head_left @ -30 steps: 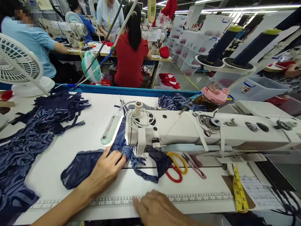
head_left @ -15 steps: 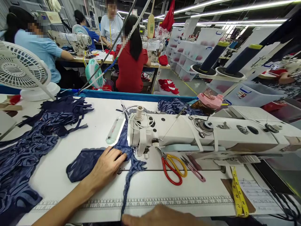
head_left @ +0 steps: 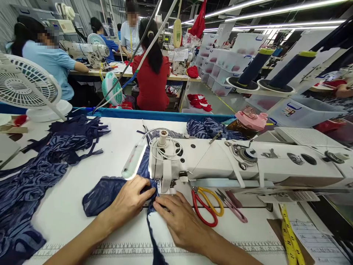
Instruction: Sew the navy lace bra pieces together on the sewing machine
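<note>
A navy lace garment piece (head_left: 102,195) lies under the head of a white sewing machine (head_left: 206,158), part of it spread to the left. My left hand (head_left: 132,197) is closed on the piece just left of the presser foot, thumb and fingers bent over the cloth. Close by, on the front right of the foot, my right hand (head_left: 179,219) pinches the edge of the same piece with its fingertips. From between the hands a narrow navy strip (head_left: 154,241) trails down to the table's front edge. The needle point is hidden.
Red- and yellow-handled scissors (head_left: 205,206) and pink-handled snips (head_left: 234,208) lie right of my right hand. Navy lace pieces (head_left: 46,169) are heaped at left. A yellow measuring tape (head_left: 289,235) hangs at front right. Behind are a fan (head_left: 27,82) and co-workers.
My right hand has moved up from the table's front edge to the presser foot and grips the cloth there. My left hand stays beside the foot, fingers more bent. The view has shifted slightly.
</note>
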Tool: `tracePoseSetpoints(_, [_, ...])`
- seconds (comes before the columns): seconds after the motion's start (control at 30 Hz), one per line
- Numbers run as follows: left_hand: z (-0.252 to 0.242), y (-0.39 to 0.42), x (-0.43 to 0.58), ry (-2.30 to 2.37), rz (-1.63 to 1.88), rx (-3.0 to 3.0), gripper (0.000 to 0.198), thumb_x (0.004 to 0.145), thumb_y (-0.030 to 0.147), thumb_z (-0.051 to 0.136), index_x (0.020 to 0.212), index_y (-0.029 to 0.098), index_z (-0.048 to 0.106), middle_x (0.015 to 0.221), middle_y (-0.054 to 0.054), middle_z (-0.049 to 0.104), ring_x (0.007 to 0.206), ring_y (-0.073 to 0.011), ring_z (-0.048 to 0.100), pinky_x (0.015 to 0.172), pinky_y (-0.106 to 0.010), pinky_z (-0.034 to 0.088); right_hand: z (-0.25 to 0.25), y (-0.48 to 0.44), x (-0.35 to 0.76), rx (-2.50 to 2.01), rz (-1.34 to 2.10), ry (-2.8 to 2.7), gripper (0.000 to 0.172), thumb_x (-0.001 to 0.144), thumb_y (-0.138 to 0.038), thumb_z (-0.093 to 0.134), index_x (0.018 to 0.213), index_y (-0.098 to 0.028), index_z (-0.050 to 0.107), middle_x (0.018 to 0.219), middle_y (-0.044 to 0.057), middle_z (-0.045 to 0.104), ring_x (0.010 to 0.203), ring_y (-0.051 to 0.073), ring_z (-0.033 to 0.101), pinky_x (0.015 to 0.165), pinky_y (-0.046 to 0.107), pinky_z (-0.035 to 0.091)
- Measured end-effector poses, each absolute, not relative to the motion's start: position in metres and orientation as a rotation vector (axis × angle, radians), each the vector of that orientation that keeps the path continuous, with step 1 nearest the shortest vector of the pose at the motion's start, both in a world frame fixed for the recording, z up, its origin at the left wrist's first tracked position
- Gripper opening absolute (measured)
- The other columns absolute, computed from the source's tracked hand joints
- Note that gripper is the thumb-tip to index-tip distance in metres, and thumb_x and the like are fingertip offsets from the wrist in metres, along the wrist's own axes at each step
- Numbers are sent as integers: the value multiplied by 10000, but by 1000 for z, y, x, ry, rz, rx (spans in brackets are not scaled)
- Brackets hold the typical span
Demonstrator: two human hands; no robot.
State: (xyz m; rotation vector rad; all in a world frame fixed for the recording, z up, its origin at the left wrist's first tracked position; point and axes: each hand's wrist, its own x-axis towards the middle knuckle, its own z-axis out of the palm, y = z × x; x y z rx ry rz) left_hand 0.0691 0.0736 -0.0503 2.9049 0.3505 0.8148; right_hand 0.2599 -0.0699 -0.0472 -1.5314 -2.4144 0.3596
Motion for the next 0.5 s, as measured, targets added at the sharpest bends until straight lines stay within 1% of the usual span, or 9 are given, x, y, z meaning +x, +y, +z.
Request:
tracePoseSetpoints(0.07, [-52,74,69,327,838,2924,365,843,-30,445,1104,173,600,999,-73,660,980,-210,607,994,-466,425,-44,-70,261,-1520,353,-2395,520,871,-100,449,1388,-146,465,1362,133,553,1296,240,440,1166,478,215])
tracePoseSetpoints(0.13, [-54,74,70,325,803,2936,359,837,-28,467,1100,177,602,950,-55,672,925,-195,629,1040,-494,391,-42,-70,261,-1509,345,-2379,502,872,-113,445,1371,-133,485,1352,129,561,1279,239,451,1177,464,202])
tracePoseSetpoints(0.23, [-61,73,71,336,790,2957,337,851,-11,464,1086,184,607,900,-45,672,847,-183,636,992,-476,429,-42,-70,261,-1504,343,-2365,495,876,-127,439,1368,-121,493,1361,121,556,1269,239,454,1187,454,187])
tracePoseSetpoints(0.37, [-71,76,72,329,720,2992,288,866,27,469,1082,161,602,917,-66,667,812,-198,614,902,-464,477,-45,-69,262,-1518,362,-2363,515,867,-128,447,1381,-133,487,1367,107,554,1231,241,481,1189,469,186])
tracePoseSetpoints(0.5, [-72,83,77,329,724,2992,281,868,32,462,1094,149,580,851,-48,651,775,-205,603,849,-466,515,-49,-66,263,-1568,294,-2348,546,868,-115,441,1413,-145,456,1376,104,552,1188,241,509,1187,491,187])
